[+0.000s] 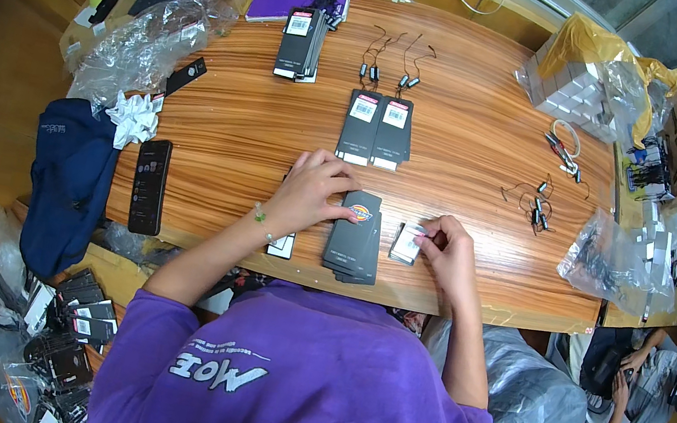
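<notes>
My left hand (pixel 317 191) bends over the upper left corner of a stack of dark grey hang tags (pixel 353 246), its thumb on the top tag and its index finger by the upper edge. Part of another white-edged tag (pixel 282 245) shows under my left wrist. To the right, my right hand (pixel 449 251) pinches at a small stack of white labels (pixel 406 243) lying on the table. Beyond my hands, two piles of hang tags with white stickers (pixel 360 125) lie side by side, dark strings (pixel 375 57) trailing from their far ends.
Farther back stands a taller hang tag stack (pixel 297 46) beside a purple pouch (pixel 299 1). A phone (pixel 150 186) and crumpled paper (pixel 135 119) lie left. Loose strings (pixel 539 206), a plastic bag (pixel 619 261) and white boxes (pixel 573 90) are right. A co-worker's hand (pixel 631 361) shows lower right.
</notes>
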The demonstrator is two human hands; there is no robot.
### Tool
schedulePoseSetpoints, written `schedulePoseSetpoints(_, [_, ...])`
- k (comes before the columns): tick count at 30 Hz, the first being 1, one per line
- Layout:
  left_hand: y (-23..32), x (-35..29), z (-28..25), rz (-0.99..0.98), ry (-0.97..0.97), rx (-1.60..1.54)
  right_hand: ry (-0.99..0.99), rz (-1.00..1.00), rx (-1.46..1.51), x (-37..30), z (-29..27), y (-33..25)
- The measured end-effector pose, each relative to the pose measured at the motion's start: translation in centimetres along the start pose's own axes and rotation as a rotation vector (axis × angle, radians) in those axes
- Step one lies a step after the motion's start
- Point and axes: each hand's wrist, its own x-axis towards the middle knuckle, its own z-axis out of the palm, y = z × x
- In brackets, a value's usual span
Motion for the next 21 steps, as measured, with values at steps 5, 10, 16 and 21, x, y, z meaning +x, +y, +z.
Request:
schedulePoseSetpoints(5, [0.0,-0.6,0.1,-0.005,0.062,0.014,0.098,-0.097,-0.038,0.4,0.5,-0.5])
schedulePoseSetpoints(10, [0.7,-0.6,-0.4,-0.074,0.079,-0.085,0.057,-0.013,0.069,0.6,0.2,0.2])
schedulePoseSetpoints(16, [0.5,-1.2,0.3,-0.503,-0.066,-0.983,-0.055,0.100,0.362,0.8,-0.5,-0.1])
schedulePoseSetpoints(21, [1.9,-1.2,-0.3,-0.549,-0.052,-1.164,-0.092,0.098,0.580,-0.8,0.3,-4.1])
